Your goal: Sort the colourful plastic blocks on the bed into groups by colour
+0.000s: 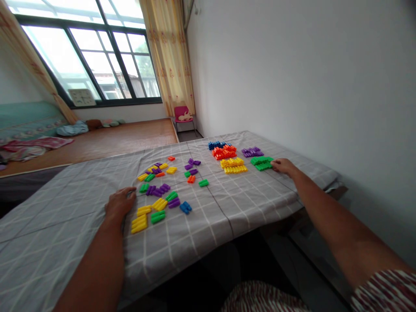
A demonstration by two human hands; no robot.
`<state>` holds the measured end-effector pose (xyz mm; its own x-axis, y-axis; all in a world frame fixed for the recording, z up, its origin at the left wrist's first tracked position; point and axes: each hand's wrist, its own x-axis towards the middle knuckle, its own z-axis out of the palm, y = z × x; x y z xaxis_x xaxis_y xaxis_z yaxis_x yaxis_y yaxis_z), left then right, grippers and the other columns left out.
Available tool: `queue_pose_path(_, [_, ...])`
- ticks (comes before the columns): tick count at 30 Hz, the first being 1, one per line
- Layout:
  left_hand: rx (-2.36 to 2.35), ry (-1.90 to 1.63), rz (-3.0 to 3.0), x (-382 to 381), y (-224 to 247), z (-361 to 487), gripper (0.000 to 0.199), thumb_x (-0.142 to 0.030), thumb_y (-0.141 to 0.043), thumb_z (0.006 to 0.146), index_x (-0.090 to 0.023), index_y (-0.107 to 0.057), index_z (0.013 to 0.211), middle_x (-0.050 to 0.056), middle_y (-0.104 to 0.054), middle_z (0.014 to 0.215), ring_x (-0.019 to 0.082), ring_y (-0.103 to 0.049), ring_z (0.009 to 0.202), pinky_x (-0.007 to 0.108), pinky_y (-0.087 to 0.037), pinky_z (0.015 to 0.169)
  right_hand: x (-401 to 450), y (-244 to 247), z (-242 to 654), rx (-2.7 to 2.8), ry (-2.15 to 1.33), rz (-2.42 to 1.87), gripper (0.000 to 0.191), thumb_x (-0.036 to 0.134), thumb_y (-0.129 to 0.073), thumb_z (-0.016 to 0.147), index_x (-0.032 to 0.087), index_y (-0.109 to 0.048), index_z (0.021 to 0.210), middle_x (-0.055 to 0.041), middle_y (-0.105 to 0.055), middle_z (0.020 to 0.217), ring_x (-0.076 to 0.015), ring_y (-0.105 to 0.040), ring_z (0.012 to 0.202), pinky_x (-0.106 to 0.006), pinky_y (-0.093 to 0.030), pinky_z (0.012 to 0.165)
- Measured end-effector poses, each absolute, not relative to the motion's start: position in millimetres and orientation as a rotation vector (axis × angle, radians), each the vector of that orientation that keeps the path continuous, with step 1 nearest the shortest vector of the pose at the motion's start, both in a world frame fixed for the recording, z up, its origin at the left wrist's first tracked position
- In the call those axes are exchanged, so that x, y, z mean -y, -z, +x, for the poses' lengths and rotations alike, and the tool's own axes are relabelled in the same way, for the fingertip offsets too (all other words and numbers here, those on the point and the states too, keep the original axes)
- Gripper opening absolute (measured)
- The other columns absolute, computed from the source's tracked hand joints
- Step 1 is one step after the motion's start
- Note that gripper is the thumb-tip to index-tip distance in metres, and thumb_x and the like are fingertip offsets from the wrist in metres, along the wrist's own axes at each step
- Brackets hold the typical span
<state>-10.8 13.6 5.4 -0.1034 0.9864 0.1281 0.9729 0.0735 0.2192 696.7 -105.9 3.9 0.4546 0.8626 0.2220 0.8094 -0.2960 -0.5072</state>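
My right hand (282,166) is at the right end of the green pile (261,163), its fingers closed on a green piece at that end. Beside that pile lie a purple pile (252,151), a yellow pile (233,165), an orange-red pile (224,151) and a blue pile (218,145). My left hand (120,203) rests on the cloth, fingers slightly curled and apart, holding nothing visible. Nearest to it is a green piece (144,188). Scattered around are several yellow pieces (139,223), purple pieces (157,190) and a blue piece (186,207).
A grey checked cloth (208,234) covers the table. The white wall (292,78) runs along its right side. Beyond stand a wooden platform (130,136) with bundled fabric, and a red chair (181,113) holding a soft toy. A window is at the back left.
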Motion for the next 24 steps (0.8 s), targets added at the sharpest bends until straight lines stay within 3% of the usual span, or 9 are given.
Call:
queue_pose_path(5, [-2.306,-0.416,2.045,-6.9,-5.5,-5.2,0.043,-0.040,-0.042,0.086,-0.029,-0.064,0.121,0.005,-0.056,0.136,0.031,-0.052,0.121,0.043,-0.047,0.094,103.0,-24.7,654.9,1.373,0.335,-2.058,0.031,0.033,-0.051,0.082,0.015,-0.068,0.101,-0.0119,-0.070,0.101,-0.0223,-0.065,0.081,-0.036,-0.050,0.079])
queue_pose_path(11, [-2.299,-0.472,2.063,-0.6,-4.2,-1.4,0.041,-0.037,-0.043,0.086,-0.029,-0.065,0.119,0.004,-0.058,0.133,0.029,-0.053,0.120,0.041,-0.047,0.094,74.0,-40.1,494.9,2.121,-0.207,-1.424,0.029,0.036,-0.054,0.086,0.019,-0.068,0.105,-0.0085,-0.070,0.102,-0.0198,-0.064,0.080,-0.032,-0.051,0.074])
queue_pose_path(15, [-2.284,-0.509,2.071,1.7,-3.6,-1.8,0.040,-0.035,-0.045,0.085,-0.028,-0.066,0.118,0.003,-0.059,0.132,0.026,-0.052,0.120,0.037,-0.045,0.097,54.6,-32.5,415.9,2.528,-0.279,-1.203,0.035,0.029,-0.062,0.081,0.018,-0.066,0.114,-0.0104,-0.068,0.111,-0.0228,-0.063,0.096,-0.036,-0.048,0.088])
queue_pose_path(18, [-2.281,-0.508,2.066,0.8,-3.7,-2.5,0.039,-0.035,-0.046,0.085,-0.028,-0.066,0.117,0.003,-0.060,0.132,0.026,-0.052,0.121,0.037,-0.045,0.097,48.5,-27.6,399.2,2.607,-0.253,-1.259,0.034,0.020,-0.063,0.078,0.018,-0.067,0.112,-0.0103,-0.069,0.111,-0.0237,-0.062,0.101,-0.036,-0.046,0.092])
queue_pose_path(24, [-2.277,-0.492,2.051,-6.4,-2.0,-5.0,0.040,-0.037,-0.044,0.085,-0.029,-0.066,0.118,0.006,-0.057,0.134,0.032,-0.052,0.120,0.046,-0.046,0.094,55.0,-24.3,451.1,2.316,-0.404,-1.460,0.032,0.020,-0.069,0.072,0.019,-0.065,0.104,-0.0042,-0.070,0.099,-0.0163,-0.065,0.080,-0.028,-0.051,0.075])
